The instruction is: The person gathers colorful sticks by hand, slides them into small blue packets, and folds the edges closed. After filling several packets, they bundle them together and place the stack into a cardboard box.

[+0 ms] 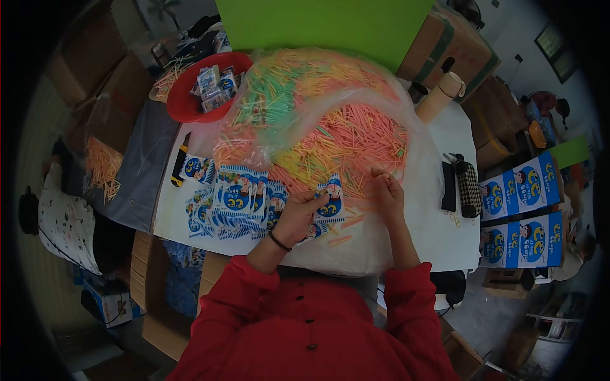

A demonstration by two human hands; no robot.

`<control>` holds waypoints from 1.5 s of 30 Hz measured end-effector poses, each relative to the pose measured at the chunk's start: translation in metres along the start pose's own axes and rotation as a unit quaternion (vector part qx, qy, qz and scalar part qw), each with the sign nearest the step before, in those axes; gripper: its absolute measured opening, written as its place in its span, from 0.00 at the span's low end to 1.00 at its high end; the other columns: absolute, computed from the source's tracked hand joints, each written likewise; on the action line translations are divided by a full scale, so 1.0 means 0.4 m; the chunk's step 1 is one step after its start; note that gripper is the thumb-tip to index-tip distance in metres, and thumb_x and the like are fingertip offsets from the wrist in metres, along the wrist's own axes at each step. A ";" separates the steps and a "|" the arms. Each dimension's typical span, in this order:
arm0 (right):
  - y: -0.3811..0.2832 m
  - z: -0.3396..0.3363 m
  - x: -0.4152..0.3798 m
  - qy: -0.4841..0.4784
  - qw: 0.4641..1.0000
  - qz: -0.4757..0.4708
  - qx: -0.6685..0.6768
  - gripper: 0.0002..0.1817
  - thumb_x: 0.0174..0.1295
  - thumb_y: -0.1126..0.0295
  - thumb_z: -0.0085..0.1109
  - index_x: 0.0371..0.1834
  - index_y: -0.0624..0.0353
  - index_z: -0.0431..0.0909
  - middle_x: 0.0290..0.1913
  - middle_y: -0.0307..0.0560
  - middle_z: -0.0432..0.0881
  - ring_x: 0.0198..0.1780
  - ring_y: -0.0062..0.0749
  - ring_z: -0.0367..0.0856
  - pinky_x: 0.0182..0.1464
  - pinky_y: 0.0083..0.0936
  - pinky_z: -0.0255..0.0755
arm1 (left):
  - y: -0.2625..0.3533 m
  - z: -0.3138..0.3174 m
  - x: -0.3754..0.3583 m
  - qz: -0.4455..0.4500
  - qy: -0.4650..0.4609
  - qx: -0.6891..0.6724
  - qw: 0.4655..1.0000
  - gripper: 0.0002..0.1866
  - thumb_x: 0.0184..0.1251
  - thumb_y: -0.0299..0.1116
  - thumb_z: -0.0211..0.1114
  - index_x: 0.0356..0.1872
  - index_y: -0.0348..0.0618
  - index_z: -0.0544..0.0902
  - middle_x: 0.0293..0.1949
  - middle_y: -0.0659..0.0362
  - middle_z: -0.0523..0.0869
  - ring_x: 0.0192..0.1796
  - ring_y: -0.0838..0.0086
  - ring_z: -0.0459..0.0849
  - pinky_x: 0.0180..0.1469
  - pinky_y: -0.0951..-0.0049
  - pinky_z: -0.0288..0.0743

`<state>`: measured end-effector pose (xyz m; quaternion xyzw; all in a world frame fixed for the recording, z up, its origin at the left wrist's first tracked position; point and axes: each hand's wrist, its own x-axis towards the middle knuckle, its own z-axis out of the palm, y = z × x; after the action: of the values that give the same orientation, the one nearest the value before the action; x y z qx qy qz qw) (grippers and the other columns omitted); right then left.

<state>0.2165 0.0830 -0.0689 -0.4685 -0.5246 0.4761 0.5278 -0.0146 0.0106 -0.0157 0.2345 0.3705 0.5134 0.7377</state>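
Observation:
My left hand (pixel 297 217), with a dark bracelet at the wrist, is closed, its thumb and fingers pinched on a blue and white packet (pixel 333 195). My right hand (pixel 386 190) is closed at the near edge of the pink sticks; what its fingers hold is too small to make out. A large clear plastic bag (pixel 286 136) lies open with pink, yellow, orange and green sticks (pixel 359 136) in it. Left of my left hand lies a pile of blue and white packets (pixel 235 197). A few loose sticks (pixel 340 240) rest on the plastic below my hands.
A red bowl (pixel 184 95) with packets stands back left, near a yellow and black cutter (pixel 180 162). At right are a beige bottle (pixel 440 96), a dark phone-like object (pixel 448 187), a checkered pouch (pixel 469 189) and blue boxes (pixel 532 183). Another person (pixel 67 219) is at far left.

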 end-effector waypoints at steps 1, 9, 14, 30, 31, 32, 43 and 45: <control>-0.009 -0.004 -0.001 0.008 1.000 -0.008 0.014 0.12 0.73 0.71 0.48 0.50 0.64 0.78 0.47 0.40 0.81 0.50 0.20 0.76 0.56 0.20 0.68 | -0.001 0.003 -0.007 0.007 0.008 0.011 1.000 0.11 0.71 0.34 0.62 0.45 0.35 0.83 0.39 0.59 0.88 0.39 0.78 0.86 0.43 0.78 0.80; -0.001 -0.040 0.017 0.076 0.972 0.031 0.221 0.14 0.74 0.65 0.49 0.53 0.63 0.77 0.50 0.45 0.82 0.55 0.29 0.79 0.59 0.26 0.71 | -0.018 -0.024 -0.027 -0.056 -0.005 -0.050 0.997 0.11 0.70 0.30 0.62 0.47 0.34 0.83 0.42 0.57 0.88 0.45 0.74 0.86 0.46 0.75 0.81; -0.063 -0.006 -0.022 0.059 0.969 0.033 0.239 0.12 0.75 0.64 0.46 0.50 0.60 0.75 0.48 0.46 0.82 0.54 0.32 0.79 0.59 0.29 0.71 | -0.036 -0.036 -0.044 0.025 0.011 0.094 0.995 0.09 0.70 0.28 0.62 0.44 0.35 0.86 0.37 0.62 0.88 0.37 0.83 0.83 0.37 0.82 0.76; -0.255 0.153 -0.129 -0.244 0.956 0.013 0.161 0.10 0.74 0.66 0.46 0.46 0.57 0.76 0.54 0.46 0.82 0.72 0.37 0.63 0.75 0.46 0.44 | 0.002 -0.002 -0.082 0.163 -0.056 0.335 0.926 0.11 0.67 0.24 0.64 0.49 0.39 0.85 0.36 0.61 0.87 0.40 0.84 0.82 0.43 0.81 0.75; -0.269 0.146 -0.128 -0.271 0.961 -0.061 -0.010 0.11 0.74 0.66 0.46 0.48 0.57 0.76 0.55 0.45 0.82 0.73 0.39 0.62 0.75 0.45 0.40 | -0.006 -0.009 -0.077 0.191 -0.082 0.344 0.916 0.12 0.67 0.23 0.63 0.51 0.39 0.84 0.38 0.62 0.87 0.43 0.82 0.82 0.45 0.80 0.76; -0.283 0.144 -0.127 -0.289 0.931 -0.134 -0.179 0.12 0.73 0.66 0.46 0.50 0.58 0.77 0.56 0.44 0.82 0.73 0.41 0.61 0.76 0.45 0.36 | -0.015 -0.016 -0.071 0.220 -0.108 0.354 0.903 0.13 0.67 0.23 0.63 0.52 0.40 0.83 0.41 0.62 0.87 0.45 0.81 0.82 0.47 0.79 0.76; -0.347 0.166 -0.128 -0.238 0.965 -0.090 0.055 0.18 0.75 0.63 0.40 0.59 0.60 0.74 0.59 0.50 0.78 0.71 0.41 0.64 0.74 0.38 0.48 | -0.004 0.005 -0.090 0.182 -0.173 0.223 0.942 0.22 0.69 0.17 0.56 0.64 0.38 0.73 0.56 0.62 0.80 0.59 0.78 0.77 0.61 0.76 0.71; -0.344 0.165 -0.122 -0.231 0.966 -0.112 0.036 0.17 0.76 0.64 0.40 0.58 0.61 0.74 0.59 0.53 0.78 0.70 0.42 0.65 0.73 0.35 0.51 | 0.003 0.005 -0.098 0.176 -0.171 0.246 0.938 0.22 0.69 0.17 0.55 0.64 0.38 0.73 0.56 0.63 0.80 0.61 0.78 0.77 0.62 0.76 0.70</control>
<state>0.1523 0.0191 0.0634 -0.2648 -0.6642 0.5276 0.4586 -0.0217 -0.0252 -0.0016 0.5543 0.3063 0.4803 0.6068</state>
